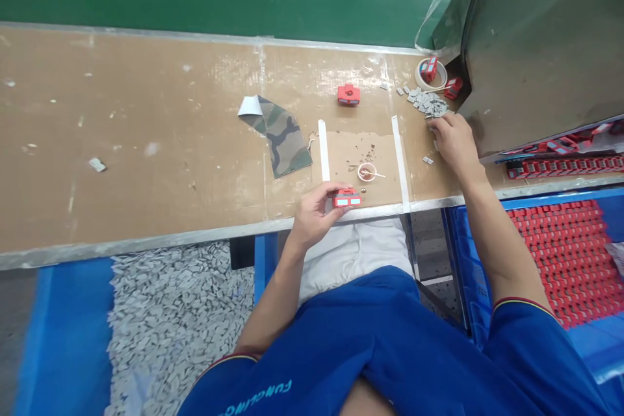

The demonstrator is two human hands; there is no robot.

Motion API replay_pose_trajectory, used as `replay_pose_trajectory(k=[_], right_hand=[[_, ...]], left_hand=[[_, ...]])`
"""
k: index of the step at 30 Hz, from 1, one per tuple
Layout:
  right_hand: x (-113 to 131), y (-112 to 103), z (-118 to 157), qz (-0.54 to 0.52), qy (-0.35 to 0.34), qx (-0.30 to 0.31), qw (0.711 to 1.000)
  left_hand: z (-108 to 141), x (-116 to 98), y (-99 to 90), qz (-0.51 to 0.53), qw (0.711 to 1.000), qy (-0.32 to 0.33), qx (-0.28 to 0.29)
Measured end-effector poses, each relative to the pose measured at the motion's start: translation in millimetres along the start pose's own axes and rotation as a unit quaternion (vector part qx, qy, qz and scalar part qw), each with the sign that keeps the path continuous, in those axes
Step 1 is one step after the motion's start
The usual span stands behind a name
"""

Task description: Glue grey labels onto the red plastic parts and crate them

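My left hand (313, 216) is closed around a red plastic toy vehicle part (347, 198) at the table's front edge. Two pale window-like panels face me on that part. Over to the right, my right hand (454, 143) reaches to a pile of small flat grey pieces (427, 103). Its fingers are drawn together at the pile's near edge, and what lies between the fingertips is too small to make out. A small round cup (366, 172) with a thin stick in it stands just beyond my left hand. Another red part (348, 95) sits farther back.
A camouflage-patterned sheet (287, 140) lies left of two white tape strips. A tape roll (431, 75) with red parts stands at the back right, beside a large panel (546, 45). Below the table are a bin of grey pieces (180, 318) and a blue crate (470, 260) of red parts.
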State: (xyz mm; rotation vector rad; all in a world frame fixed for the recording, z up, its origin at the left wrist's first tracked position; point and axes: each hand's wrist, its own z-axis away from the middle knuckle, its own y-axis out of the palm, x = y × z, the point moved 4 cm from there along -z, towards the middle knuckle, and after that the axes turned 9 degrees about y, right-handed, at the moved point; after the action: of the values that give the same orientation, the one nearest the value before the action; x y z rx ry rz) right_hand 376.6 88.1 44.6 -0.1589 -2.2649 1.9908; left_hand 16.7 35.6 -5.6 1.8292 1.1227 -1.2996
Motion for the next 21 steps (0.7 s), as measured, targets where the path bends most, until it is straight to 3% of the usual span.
replay_pose_trajectory(k=[7,12,17,21], right_hand=[[2,-1,-4,0.041,-0.029,0.044,0.998],[1,2,-13,0.048,-0.007,0.025,0.999],[-8,-5,-13,-0.07,0.035,-0.014,0.997],[18,-44,14,-0.256,0.058,-0.077,0.962]], left_hand=[[-2,-4,1.5,0.027,1.0,0.014,0.0],[-4,-7,0.9,0.084,0.995,0.023,-0.04],[-4,-6,-2.3,0.129,0.99,0.032,-0.048],[-3,-4,-1.7,0.184,0.982,-0.001,-0.035]])
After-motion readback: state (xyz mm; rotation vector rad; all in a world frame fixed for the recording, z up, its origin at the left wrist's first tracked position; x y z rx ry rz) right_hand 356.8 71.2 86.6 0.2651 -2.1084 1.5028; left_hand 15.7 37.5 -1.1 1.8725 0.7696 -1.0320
